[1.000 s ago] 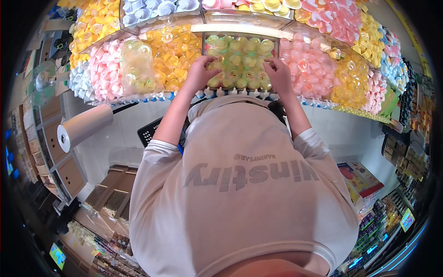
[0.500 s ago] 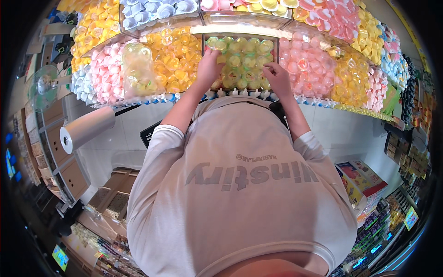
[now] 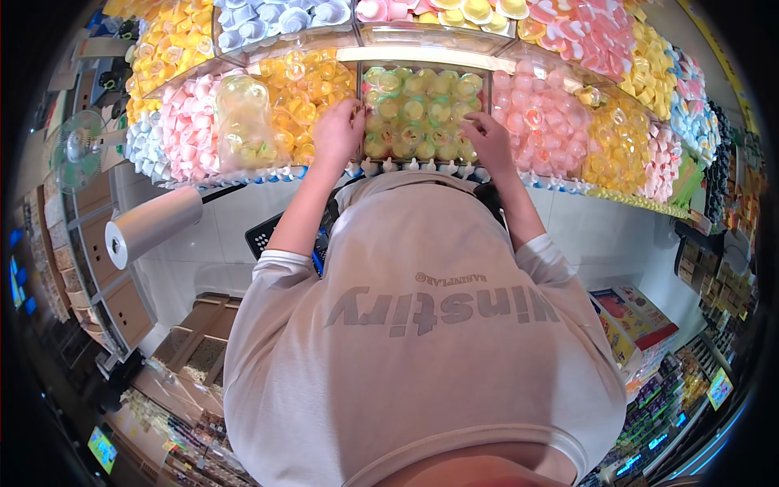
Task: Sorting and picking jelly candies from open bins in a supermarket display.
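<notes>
A pale shirt [image 3: 434,381] fills six o'clock; at twelve, a clear bin [image 3: 489,97] holds rows of green cups [image 3: 423,109]. The left hand [image 3: 337,134] is at eleven, fingers curled by the bin's left edge; the right hand [image 3: 489,140] is at one, fingers loosely bent. Whether either grips anything I cannot tell. Each cup looks light, smooth and slippery, probably thin-walled, best pinched gently by its rim. Grey lettering [image 3: 398,318] crosses the shirt upside down; any print on the cups is too small to read.
</notes>
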Demonstrator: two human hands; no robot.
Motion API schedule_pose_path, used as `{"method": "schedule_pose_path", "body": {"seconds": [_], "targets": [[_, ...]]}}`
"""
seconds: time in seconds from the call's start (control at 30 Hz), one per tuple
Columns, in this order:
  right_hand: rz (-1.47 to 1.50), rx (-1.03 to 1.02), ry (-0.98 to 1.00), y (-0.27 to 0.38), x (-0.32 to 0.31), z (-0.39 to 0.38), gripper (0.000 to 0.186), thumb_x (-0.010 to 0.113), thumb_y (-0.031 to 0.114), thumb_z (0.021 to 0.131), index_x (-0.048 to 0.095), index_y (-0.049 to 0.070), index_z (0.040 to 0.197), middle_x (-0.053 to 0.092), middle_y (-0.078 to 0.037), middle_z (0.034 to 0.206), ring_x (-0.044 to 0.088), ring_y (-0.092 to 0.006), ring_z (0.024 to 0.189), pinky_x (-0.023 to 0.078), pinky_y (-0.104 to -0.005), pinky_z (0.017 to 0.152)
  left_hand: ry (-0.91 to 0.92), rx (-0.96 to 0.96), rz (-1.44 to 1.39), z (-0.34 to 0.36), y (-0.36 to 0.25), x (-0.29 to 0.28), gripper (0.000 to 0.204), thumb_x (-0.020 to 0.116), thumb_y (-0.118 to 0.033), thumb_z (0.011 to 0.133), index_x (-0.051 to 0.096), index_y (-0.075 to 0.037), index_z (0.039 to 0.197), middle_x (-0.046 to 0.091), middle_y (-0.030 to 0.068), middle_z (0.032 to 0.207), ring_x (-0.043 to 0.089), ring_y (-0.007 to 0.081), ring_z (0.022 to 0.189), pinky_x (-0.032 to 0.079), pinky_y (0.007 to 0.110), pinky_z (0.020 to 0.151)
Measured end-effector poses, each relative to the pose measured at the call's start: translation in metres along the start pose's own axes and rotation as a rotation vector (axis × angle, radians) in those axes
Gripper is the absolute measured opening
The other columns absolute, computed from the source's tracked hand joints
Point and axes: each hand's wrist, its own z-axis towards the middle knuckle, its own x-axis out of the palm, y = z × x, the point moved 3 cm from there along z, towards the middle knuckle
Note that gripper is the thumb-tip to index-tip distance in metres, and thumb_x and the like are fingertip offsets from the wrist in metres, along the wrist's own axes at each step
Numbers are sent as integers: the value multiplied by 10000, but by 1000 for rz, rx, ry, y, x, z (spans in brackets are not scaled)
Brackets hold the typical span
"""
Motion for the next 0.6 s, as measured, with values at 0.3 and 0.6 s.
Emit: {"method": "schedule_pose_path", "body": {"seconds": [0.3, 0.6], "targets": [[48, 16, 2, -3, 4, 0, 272, 719, 202, 899, 713, -9, 1070, 641, -71, 708, 581, -120, 647, 478, -286, 622, -523, -108, 350, -58, 104, -110, 145, 610, -30, 837, 694, -5, 953, 672, 158, 857, 634, 334, 727, 516, 438, 729], [29, 10, 50, 13, 11, 7, 261, 711, 209, 905, 723, 19, 1084, 640, -74, 709, 579, -123, 646, 480, -288, 633, -131, -364, 499, -4, 175, -94, 257, 589, -149, 869, 737, -90, 1071, 724, 188, 1066, 687, 393, 981, 540, 488, 864]]}}
